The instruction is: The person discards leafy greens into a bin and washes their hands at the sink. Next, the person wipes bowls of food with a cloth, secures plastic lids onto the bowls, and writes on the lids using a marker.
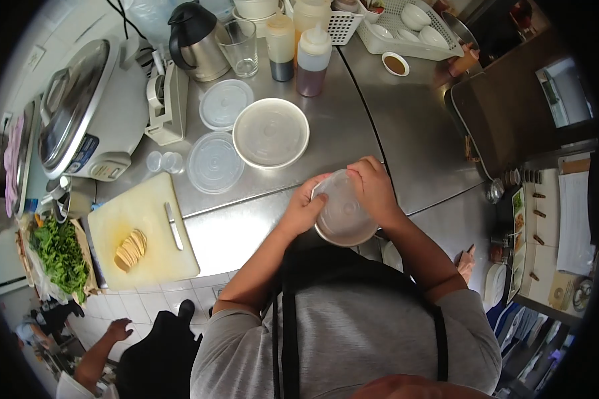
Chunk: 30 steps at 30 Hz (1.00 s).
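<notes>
Close to my body, at the counter's front edge, is a round bowl with a translucent plastic lid (pixel 343 211) over its top. My left hand (pixel 305 211) grips the left side of its rim, thumb on top of the lid. At the far right of the same rim, the fingers of my right hand (pixel 373 189) are closed on the lid's edge. The bowl's underside is hidden. Just beyond my left hand stands a second white bowl (pixel 271 163), also covered by a translucent lid. Two loose clear lids (pixel 226 104) (pixel 215 163) lie to its left.
A cutting board (pixel 146 272) with pale slices (pixel 131 251) lies left, near leafy greens (pixel 60 256). Behind stand a large cooker (pixel 113 113), tape dispenser (pixel 170 110), jug (pixel 196 40), glass (pixel 239 50) and squeeze bottles (pixel 313 60). Other people's hands (pixel 120 329) (pixel 466 265) appear lower left and right.
</notes>
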Tool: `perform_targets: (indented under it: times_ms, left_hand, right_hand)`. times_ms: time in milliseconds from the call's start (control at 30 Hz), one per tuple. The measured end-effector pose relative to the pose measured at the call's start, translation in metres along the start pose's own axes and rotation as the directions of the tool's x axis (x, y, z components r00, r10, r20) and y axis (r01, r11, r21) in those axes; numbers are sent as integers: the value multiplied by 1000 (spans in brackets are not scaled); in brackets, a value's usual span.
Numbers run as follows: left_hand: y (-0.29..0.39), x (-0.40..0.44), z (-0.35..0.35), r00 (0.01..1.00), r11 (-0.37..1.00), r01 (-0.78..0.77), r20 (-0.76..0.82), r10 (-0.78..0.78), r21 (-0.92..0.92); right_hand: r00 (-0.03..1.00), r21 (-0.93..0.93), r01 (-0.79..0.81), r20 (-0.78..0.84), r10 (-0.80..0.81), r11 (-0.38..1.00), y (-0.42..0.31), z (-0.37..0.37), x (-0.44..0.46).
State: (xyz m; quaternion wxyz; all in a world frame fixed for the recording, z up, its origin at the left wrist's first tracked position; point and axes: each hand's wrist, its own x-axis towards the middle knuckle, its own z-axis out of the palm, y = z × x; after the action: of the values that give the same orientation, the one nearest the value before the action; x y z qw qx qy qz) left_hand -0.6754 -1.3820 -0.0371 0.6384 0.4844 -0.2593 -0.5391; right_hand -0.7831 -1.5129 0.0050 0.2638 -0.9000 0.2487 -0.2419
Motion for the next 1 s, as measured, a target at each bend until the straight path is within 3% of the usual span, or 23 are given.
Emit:
perform_targets:
  times_ms: [267,367,433,533,633,667,767,867,1000]
  left_hand:
    - [7,5,-9,998,1000,3,57,-3,6]
    - [2,2,-6,983,996,-61,-171,70,57]
    - [-4,-4,-11,976,994,-33,-211,55,105]
    - [3,-10,-12,982,997,38,-186,-25,69]
    - [11,-13,-14,990,993,101,-101,-96,53]
    - [11,-11,-16,992,992,114,-70,-109,60]
    - [5,-4,-21,992,953,-122,13,123,279]
    - [5,3,-23,979,933,-196,110,170,302]
    - [10,1,-17,998,991,-39,59,32,124]
  right_hand:
    - [950,235,-259,236,204,937,6,-2,8]
    - [929,246,-317,277,247,916,8,0,6]
    - [914,257,-373,269,304,892,6,3,-5]
    - [919,135,-310,297,260,941,-5,0,-12]
    - [958,86,-117,274,89,989,-4,2,-7]
    - [957,106,-119,277,86,987,-5,1,-5]
    - [957,159,-129,280,81,979,-6,2,-4]
    - [956,205,-153,279,92,967,-1,3,-6]
    - [952,236,-185,283,115,954,2,4,-5]
